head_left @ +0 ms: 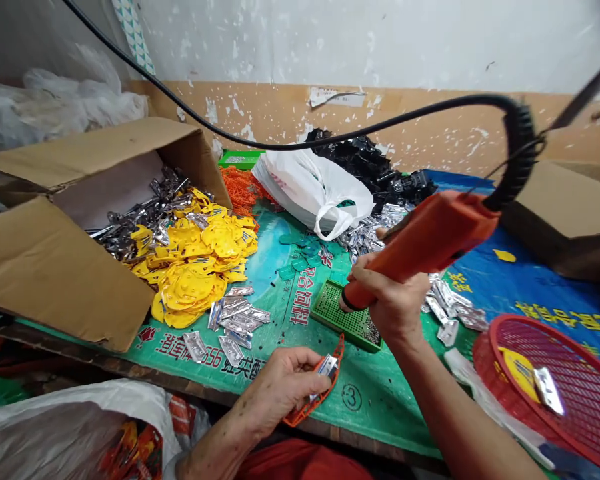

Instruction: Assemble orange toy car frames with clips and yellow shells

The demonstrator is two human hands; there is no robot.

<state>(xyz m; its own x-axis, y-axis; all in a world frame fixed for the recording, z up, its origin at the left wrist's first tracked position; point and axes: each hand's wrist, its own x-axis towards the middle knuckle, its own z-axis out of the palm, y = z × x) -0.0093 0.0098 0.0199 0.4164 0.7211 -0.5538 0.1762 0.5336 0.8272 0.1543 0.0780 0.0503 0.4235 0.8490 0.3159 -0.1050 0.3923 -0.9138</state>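
Note:
My right hand [397,300] is wrapped around an orange electric screwdriver [420,237] with a black cable at its top end. The driver's lower end is over a green perforated tray [325,305], with small screws [367,327] gathered at its right side. Whether the tip touches the tray is hidden. In front of the tray, my left hand [285,387] pinches an orange plastic piece [305,415] together with a shiny metal plate [326,365]. Loose metal plates [237,317] lie to the left of the tray.
Yellow plastic pieces [195,260] spill from a cardboard box [55,280] at left. Behind the tray lie a white plastic bag [305,180] and black parts [375,160]. A red basket [570,380] stands at right. The black cable [280,143] arches overhead.

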